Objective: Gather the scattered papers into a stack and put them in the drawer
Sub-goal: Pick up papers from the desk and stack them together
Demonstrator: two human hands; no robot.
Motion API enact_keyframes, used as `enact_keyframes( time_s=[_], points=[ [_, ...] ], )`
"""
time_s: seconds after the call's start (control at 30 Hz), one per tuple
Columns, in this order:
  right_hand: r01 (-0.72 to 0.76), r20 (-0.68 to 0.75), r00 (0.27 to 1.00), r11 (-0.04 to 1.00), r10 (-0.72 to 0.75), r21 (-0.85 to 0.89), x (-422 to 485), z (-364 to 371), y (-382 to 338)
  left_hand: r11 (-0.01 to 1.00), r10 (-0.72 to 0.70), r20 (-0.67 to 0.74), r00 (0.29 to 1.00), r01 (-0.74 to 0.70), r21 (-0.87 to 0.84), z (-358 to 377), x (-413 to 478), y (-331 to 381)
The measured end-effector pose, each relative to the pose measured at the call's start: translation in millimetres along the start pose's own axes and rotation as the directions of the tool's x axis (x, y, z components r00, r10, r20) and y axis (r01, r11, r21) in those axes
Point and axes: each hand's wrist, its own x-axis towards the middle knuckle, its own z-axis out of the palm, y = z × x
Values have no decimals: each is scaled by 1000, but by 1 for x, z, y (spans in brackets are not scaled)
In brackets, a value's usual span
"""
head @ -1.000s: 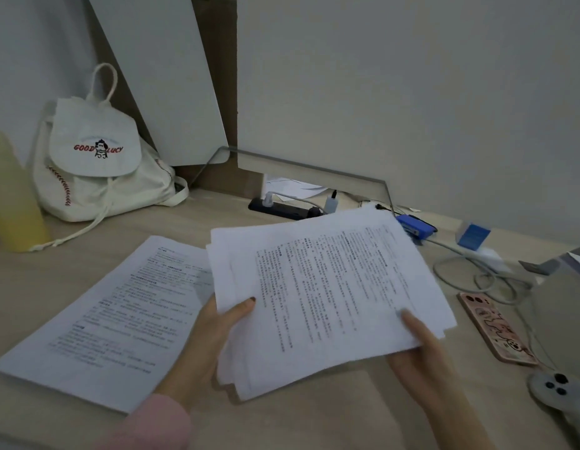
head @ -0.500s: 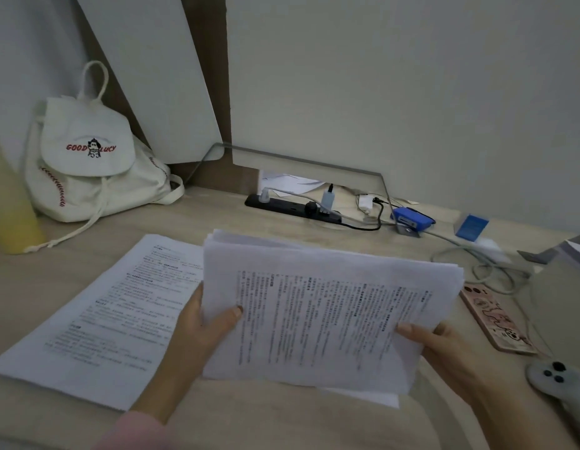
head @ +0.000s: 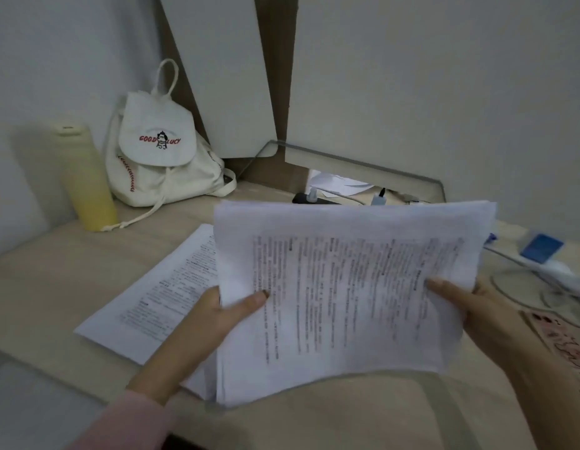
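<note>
A stack of printed papers (head: 347,293) stands nearly upright above the wooden desk (head: 55,280), long side across. My left hand (head: 217,316) grips its left edge with the thumb on the front sheet. My right hand (head: 477,306) grips its right edge the same way. Another printed sheet (head: 165,287) lies flat on the desk to the left, partly hidden behind the stack and my left hand. No drawer is in view.
A white drawstring backpack (head: 158,157) and a yellow bottle (head: 84,180) stand at the back left. A power strip (head: 301,198) lies behind the stack. At the right are a blue box (head: 542,248), white cables (head: 525,287) and a phone in a pink case (head: 561,339).
The stack has been raised from a slanted lie to nearly upright and squared, both hands still on its side edges. The camera has shifted left, so the bottle shows fully.
</note>
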Motion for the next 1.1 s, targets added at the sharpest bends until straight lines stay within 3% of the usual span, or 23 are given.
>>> enact_keyframes(
  time_s=[0.2, 0.3, 0.43, 0.6, 0.67, 0.7, 0.8, 0.87, 0.93, 1.0, 1.03, 1.1],
  points=[
    [-105, 59, 991, 979, 117, -177, 54, 80, 9, 987, -75, -365, 928, 16, -161, -59, -14, -12],
    [-240, 170, 956, 971, 238, -9, 68, 121, 31, 961, -165, -461, 872, 36, -275, -75, -18, -30],
    [-398, 177, 910, 911, 375, 113, 71, 166, 56, 916, -295, -431, 853, 124, -382, -82, -14, -57],
    [-427, 101, 900, 904, 423, 18, 63, 181, 75, 875, -384, -270, 883, 255, -412, -83, -10, -66],
    [-435, 126, 894, 901, 431, 4, 59, 181, 76, 900, -405, -202, 892, 351, -257, -89, -19, -56],
    [-440, 152, 889, 898, 431, 25, 56, 182, 76, 906, -423, -163, 891, 412, -99, -93, -26, -49],
    [-456, 196, 882, 881, 428, 127, 52, 182, 81, 783, -508, -194, 839, 544, 301, -114, -44, -21],
    [-478, 238, 872, 849, 428, 225, 49, 183, 82, 776, -341, -388, 856, 489, 398, -133, -42, -12],
    [-524, 305, 842, 808, 445, 269, 46, 190, 78, 752, -29, -535, 844, 371, 545, -147, -26, -9],
    [-552, 342, 825, 775, 451, 309, 43, 197, 76, 651, 178, -528, 830, 304, 696, -154, 1, -16],
    [-547, 340, 829, 771, 444, 326, 44, 199, 78, 601, 185, -475, 860, 284, 747, -158, 15, -24],
    [-525, 347, 840, 788, 417, 321, 45, 202, 82, 529, 31, -343, 939, 275, 802, -167, 41, -44]
  ],
)
